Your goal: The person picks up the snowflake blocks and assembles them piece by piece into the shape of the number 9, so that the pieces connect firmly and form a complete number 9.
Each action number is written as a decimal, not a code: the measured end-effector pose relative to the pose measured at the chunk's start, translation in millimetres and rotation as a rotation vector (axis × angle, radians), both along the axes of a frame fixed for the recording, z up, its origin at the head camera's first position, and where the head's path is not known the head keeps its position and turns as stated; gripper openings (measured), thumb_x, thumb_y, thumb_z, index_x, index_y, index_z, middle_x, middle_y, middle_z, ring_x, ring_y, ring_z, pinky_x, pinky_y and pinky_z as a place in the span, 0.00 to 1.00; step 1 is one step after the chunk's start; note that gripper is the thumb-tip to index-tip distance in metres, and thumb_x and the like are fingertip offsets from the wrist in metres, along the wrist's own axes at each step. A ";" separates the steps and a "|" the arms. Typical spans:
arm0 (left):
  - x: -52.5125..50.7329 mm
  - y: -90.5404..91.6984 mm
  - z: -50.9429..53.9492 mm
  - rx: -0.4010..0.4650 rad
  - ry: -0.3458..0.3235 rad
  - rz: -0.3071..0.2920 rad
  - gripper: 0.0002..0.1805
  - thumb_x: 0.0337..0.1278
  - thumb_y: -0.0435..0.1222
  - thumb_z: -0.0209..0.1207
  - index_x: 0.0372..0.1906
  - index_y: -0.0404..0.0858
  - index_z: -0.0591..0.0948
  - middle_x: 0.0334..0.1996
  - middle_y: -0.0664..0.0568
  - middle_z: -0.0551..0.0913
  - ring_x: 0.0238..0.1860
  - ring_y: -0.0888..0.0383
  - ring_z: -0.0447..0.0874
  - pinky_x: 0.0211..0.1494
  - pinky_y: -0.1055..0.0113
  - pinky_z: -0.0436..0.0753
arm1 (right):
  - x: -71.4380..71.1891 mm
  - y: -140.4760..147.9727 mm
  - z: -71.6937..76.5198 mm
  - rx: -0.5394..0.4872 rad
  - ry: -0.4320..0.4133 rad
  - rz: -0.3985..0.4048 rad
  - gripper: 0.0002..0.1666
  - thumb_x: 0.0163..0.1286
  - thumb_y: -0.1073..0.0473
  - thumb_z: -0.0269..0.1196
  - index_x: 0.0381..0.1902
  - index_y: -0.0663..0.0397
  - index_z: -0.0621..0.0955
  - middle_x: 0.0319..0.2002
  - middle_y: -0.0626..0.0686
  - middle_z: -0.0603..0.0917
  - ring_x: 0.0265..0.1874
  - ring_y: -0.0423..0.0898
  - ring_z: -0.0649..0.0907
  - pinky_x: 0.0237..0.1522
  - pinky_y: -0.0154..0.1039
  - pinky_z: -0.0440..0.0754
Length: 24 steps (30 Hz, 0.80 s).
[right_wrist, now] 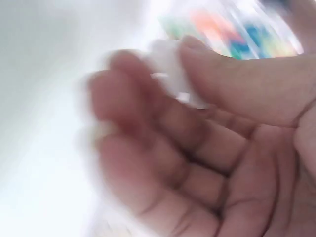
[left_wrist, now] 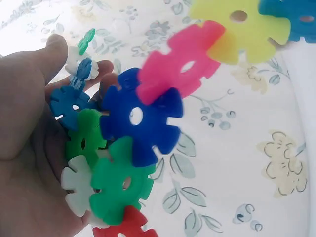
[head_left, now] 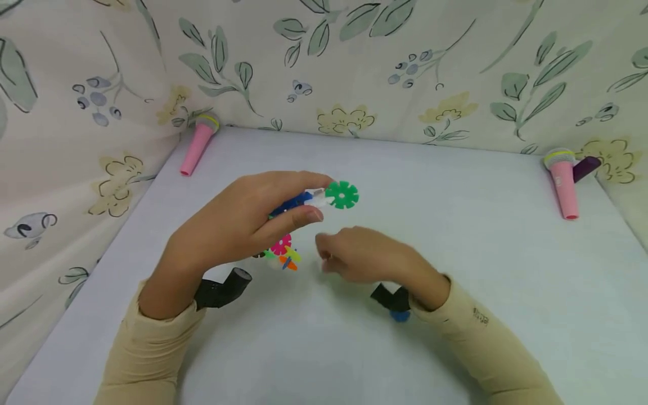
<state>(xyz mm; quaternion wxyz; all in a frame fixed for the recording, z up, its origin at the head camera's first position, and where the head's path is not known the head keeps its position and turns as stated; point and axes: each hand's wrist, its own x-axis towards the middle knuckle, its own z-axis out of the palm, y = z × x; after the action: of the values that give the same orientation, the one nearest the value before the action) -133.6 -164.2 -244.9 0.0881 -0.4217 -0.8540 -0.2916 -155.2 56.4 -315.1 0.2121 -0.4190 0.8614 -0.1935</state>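
My left hand (head_left: 243, 216) holds a chain of slotted plastic snowflake discs between thumb and fingers, above the white table. At the chain's tip, past the fingertips, are a green disc (head_left: 345, 195) and a white disc (head_left: 318, 198). More of the chain hangs below the palm, including a pink disc (head_left: 280, 245). In the left wrist view, a dark blue disc (left_wrist: 160, 118) and a yellow disc (left_wrist: 247, 34) belong to it. Just right of the chain, my right hand (head_left: 367, 256) pinches a white disc (right_wrist: 168, 64) between thumb and curled fingers; the right wrist view is blurred.
A pink toy microphone (head_left: 198, 143) lies at the table's back left. Another pink microphone (head_left: 563, 185) lies at the right, beside a dark purple object (head_left: 587, 167). Floral cloth (head_left: 344, 67) hangs behind the white table (head_left: 486, 236). Black camera mounts sit under both wrists.
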 end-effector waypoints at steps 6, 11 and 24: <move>-1.9 4.0 0.9 0.011 0.004 0.023 0.25 0.76 0.45 0.54 0.73 0.48 0.71 0.47 0.60 0.80 0.37 0.65 0.75 0.49 0.65 0.76 | -15.3 50.0 39.5 -0.717 -0.181 -0.087 0.07 0.74 0.70 0.58 0.47 0.62 0.77 0.25 0.54 0.78 0.23 0.49 0.77 0.24 0.41 0.78; -3.0 6.3 -1.2 0.014 -0.005 0.026 0.27 0.77 0.45 0.52 0.76 0.54 0.66 0.44 0.61 0.78 0.40 0.64 0.74 0.54 0.63 0.74 | -13.6 62.0 49.8 -1.001 -0.486 0.000 0.12 0.75 0.73 0.52 0.54 0.64 0.73 0.20 0.57 0.75 0.21 0.51 0.75 0.21 0.42 0.77; -3.2 13.3 -7.3 0.011 0.121 -0.003 0.29 0.72 0.41 0.59 0.75 0.51 0.69 0.25 0.61 0.70 0.28 0.65 0.66 0.36 0.68 0.70 | -10.9 54.0 44.6 -1.092 -0.676 -0.004 0.11 0.74 0.71 0.56 0.52 0.63 0.79 0.22 0.53 0.79 0.18 0.47 0.76 0.16 0.37 0.77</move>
<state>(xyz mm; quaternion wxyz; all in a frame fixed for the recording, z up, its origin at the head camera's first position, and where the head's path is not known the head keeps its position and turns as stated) -136.9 -150.9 -252.3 0.1414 -0.4395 -0.8448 -0.2705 -166.2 110.4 -270.6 0.2278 -0.3809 0.5250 -0.7263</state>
